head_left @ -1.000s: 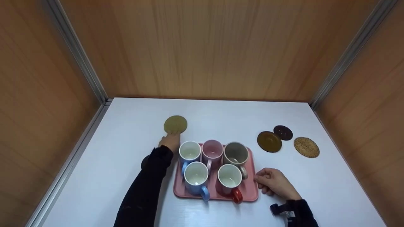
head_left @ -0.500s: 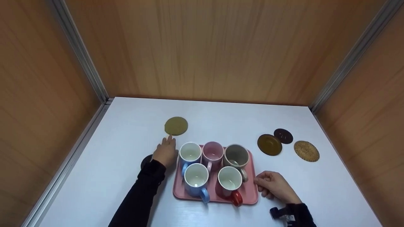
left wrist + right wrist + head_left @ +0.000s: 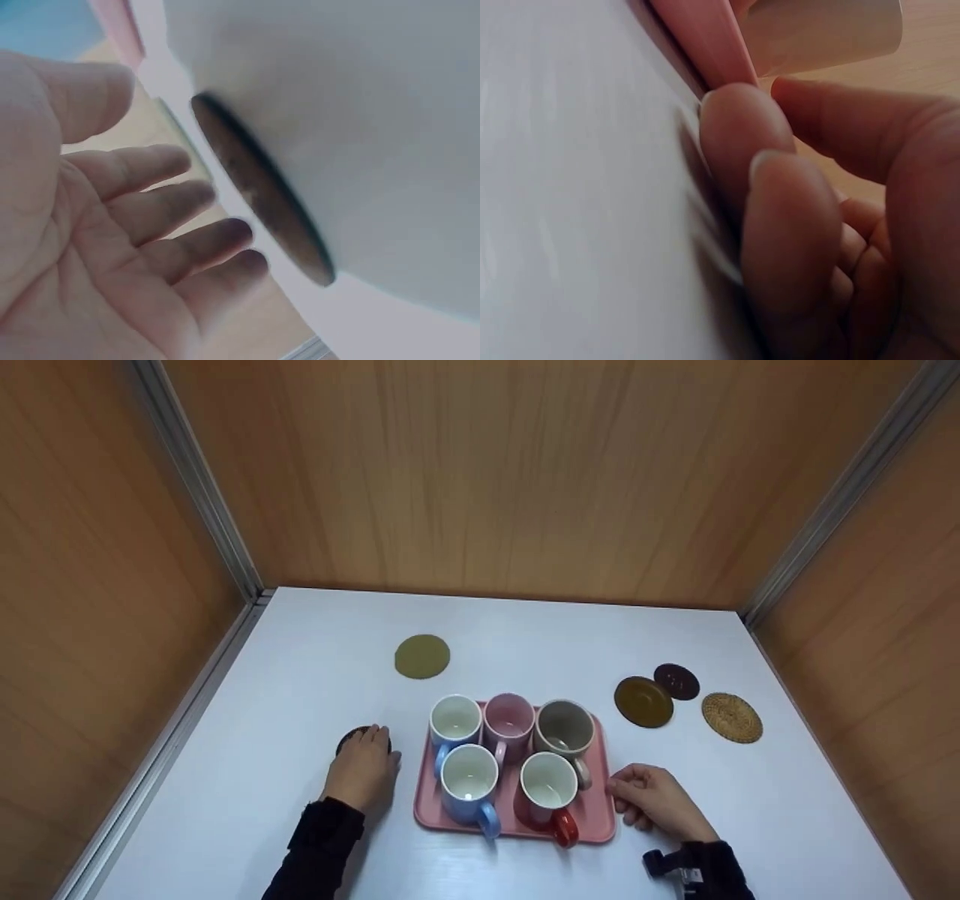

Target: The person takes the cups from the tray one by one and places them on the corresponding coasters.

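My left hand (image 3: 360, 771) reaches over a round dark brown coaster (image 3: 259, 191) left of the tray. In the left wrist view its fingers are apart and gently bent, with the coaster just beyond the fingertips. At the right end of a pink tray (image 3: 506, 823), my right hand (image 3: 660, 801) pinches the rim between thumb and forefinger. Several mugs stand upright on the tray: two light blue ones, front (image 3: 466, 787) and back (image 3: 454, 721), a pink mug (image 3: 508, 720), a grey-beige mug (image 3: 562, 727) and a white mug with a red handle (image 3: 547, 784).
An olive-green coaster (image 3: 422, 657) lies behind the tray at the left. To the right lie a brown round dish (image 3: 643, 703), a dark button-like coaster (image 3: 676, 681) touching it, and a woven coaster (image 3: 732, 718). Wooden panels (image 3: 480, 480) enclose the white table.
My left hand has drawn back from the olive-green coaster, leftward and nearer, to the dark brown coaster. My right hand stays at the tray's rim.
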`<state>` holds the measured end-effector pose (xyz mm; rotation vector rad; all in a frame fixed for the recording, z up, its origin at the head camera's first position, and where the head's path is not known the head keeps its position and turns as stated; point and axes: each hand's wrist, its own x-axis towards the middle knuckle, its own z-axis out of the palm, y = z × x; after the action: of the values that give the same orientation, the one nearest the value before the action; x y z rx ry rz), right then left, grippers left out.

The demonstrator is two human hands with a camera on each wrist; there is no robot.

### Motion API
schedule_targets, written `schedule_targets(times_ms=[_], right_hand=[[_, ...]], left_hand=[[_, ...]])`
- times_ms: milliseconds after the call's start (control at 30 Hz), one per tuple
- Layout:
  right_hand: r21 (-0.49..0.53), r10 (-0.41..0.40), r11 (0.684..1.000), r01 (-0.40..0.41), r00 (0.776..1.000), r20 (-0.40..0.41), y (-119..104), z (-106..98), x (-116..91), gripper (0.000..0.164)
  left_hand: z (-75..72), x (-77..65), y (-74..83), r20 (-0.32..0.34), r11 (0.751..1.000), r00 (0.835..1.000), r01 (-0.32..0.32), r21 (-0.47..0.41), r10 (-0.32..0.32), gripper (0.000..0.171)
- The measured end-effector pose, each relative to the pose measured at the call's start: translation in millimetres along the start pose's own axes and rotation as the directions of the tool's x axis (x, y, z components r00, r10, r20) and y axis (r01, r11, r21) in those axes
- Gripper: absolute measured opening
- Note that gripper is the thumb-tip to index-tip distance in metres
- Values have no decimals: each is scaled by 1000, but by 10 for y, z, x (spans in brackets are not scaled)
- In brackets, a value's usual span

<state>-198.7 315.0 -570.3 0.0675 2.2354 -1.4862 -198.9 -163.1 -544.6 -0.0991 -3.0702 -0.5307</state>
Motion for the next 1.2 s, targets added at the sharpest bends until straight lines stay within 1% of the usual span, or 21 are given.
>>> schedule_targets(times_ms=[100, 167, 367, 500, 667, 733, 867, 967, 1100, 1200], right_hand=[[-3, 1, 1000, -1, 1000, -2, 2, 0, 11, 40], [-4, 13, 1000, -13, 1000, -10, -2, -1, 14, 40], [-10, 31, 999, -31, 999, -18, 21, 16, 16, 41], [-10, 25, 1000, -26, 1000, -14, 28, 12, 17, 42], [0, 25, 1000, -25, 1000, -13, 18, -4, 23, 42], [4, 23, 1000, -23, 1000, -12, 11, -8, 22, 41], [17, -6, 1000, 6, 1000, 2, 13, -6, 20, 41], [20, -18, 1000, 18, 1000, 8, 18, -3, 18, 41], [15, -3, 1000, 3, 1000, 0, 22, -7, 16, 40], [19, 1, 1000, -1, 1000, -3, 26, -8, 13, 40]], left_hand=[[-71, -79, -3, 43, 999, 998, 37, -29, -36, 50], [-111, -133, -4, 66, 999, 997, 43, -25, -41, 50], [-157, -350, -28, 64, 999, 997, 40, -10, -39, 49], [-142, -502, -20, 68, 999, 997, 43, -11, -42, 51], [-96, -634, 18, 59, 1000, 998, 17, -10, -16, 53], [-76, -660, 34, 61, 1000, 998, 19, -11, -18, 51], [-48, -682, 57, 79, 999, 996, 51, 4, -51, 53], [-25, -685, 54, 83, 998, 995, 53, 34, -55, 57], [4, -678, 43, 78, 997, 996, 45, 57, -49, 61], [19, -655, 33, 81, 997, 995, 48, 57, -52, 61]])
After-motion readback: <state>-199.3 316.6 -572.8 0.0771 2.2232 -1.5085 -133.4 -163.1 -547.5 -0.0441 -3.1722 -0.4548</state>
